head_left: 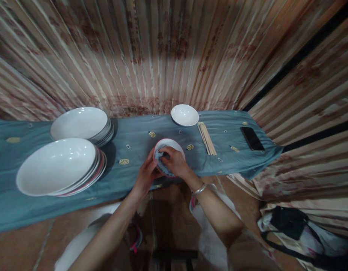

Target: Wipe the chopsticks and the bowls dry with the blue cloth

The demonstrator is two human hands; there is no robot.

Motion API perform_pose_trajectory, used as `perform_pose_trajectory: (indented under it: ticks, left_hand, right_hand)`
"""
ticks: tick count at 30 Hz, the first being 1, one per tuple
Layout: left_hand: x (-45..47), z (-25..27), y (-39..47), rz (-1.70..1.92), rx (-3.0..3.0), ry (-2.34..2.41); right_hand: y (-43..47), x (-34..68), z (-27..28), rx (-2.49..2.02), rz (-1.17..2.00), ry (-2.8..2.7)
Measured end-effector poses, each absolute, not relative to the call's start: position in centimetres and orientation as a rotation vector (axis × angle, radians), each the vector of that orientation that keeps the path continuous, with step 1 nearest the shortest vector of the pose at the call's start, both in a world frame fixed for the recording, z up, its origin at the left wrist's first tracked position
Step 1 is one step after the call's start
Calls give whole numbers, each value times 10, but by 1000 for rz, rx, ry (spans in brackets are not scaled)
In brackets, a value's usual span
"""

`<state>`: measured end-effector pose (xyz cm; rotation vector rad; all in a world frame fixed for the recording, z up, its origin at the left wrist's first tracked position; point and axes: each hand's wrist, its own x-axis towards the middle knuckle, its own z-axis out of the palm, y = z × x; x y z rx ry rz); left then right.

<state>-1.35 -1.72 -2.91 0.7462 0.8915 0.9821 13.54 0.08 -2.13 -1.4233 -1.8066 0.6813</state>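
Observation:
Near the front edge of the table is a small white bowl with a red rim. My left hand grips the bowl at its left side, the fingers partly hidden behind it. My right hand is inside the bowl, fingers closed on a grey-blue cloth that lies against the inner wall. A plain white bowl sits farther back, and a bundle of chopsticks lies to the right of my hands.
Two stacks of white dishes, a front stack and a back stack, stand on the left of the blue tablecloth. A phone lies near the right end. Curtains hang behind; a black bag is at lower right.

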Motion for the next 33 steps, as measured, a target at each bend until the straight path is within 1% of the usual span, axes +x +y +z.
perform_pose_trajectory:
  ticks: [11,18,24,33]
  left_hand:
    - [-13,-24,-19,1005,750,919]
    - [-13,-26,-18,985,778,924]
    - [-13,-26,-17,990,745,926]
    - [-12,-25,-16,996,742,928]
  right_hand:
    - [0,147,-27,-1674,481,-2000]
    - [-14,158,-19,-1772,485,-2148]
    - [-20,165,-18,-1750,585,-2210]
    - [-25,169,3,-1558,997,-2147]
